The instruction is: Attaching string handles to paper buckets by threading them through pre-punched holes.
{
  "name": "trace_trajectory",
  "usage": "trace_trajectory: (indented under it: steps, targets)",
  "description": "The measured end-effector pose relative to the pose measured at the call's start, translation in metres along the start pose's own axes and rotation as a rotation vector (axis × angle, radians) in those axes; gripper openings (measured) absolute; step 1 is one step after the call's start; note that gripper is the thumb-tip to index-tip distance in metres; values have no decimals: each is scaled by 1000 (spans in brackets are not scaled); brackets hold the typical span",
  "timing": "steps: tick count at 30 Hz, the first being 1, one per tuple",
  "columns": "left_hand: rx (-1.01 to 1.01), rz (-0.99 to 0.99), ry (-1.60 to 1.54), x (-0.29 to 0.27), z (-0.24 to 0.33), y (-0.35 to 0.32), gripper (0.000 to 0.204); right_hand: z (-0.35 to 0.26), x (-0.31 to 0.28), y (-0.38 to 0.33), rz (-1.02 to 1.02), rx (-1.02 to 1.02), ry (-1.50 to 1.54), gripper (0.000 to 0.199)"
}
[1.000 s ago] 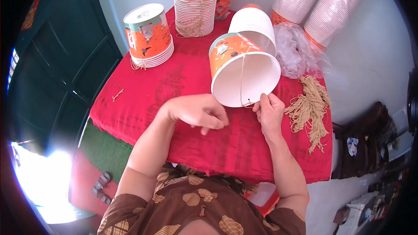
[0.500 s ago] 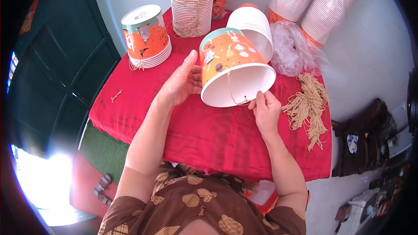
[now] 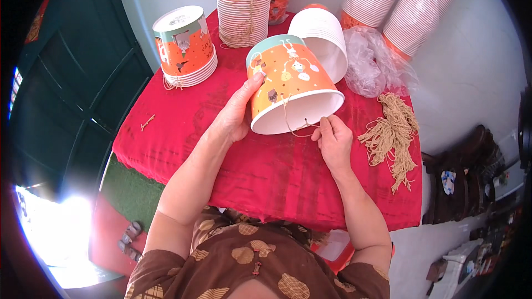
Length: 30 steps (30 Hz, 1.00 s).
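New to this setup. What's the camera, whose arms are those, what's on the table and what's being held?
There is no machine here: a person works with two bare hands. The single view comes from a wide fisheye camera worn on the person's head, looking down, so the forearms enter from the lower edge and straight lines bend near the rim.

The left hand steadies an orange printed paper bucket lying tilted on its side, white inside facing the person. The right hand pinches a thin tan string that runs to the bucket's rim.

All this sits on a red tablecloth. Also on it: a short stack of upside-down orange buckets, a tall tied stack of buckets, a white bucket on its side, crumpled clear plastic wrap and a bundle of tan strings.
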State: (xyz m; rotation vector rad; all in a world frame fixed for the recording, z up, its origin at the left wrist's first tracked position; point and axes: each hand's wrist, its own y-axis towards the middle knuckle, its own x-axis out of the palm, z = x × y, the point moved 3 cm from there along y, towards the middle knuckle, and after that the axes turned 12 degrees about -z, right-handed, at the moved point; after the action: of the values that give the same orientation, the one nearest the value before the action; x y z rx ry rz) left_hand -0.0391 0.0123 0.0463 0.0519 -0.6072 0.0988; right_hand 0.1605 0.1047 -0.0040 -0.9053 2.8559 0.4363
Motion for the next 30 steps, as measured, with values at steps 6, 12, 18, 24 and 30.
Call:
trace_trajectory:
  steps: [6,12,18,24,30]
  targets:
    - [188,-39,71,-13,-1,9,69,2,-5,1,101,52,80,20]
    - [229,5,111,-16,-3,10,76,-5,-7,-2,215,-202,-228,20]
    - [349,18,220,-22,-12,16,85,-24,12,-12,-106,-329,59,26]
    - [399,96,416,-1,-17,9,105,-32,20,-20,-291,-316,417,32]
    - [425,110,549,3,-17,4,111,-36,20,-22,-286,-276,513,21]
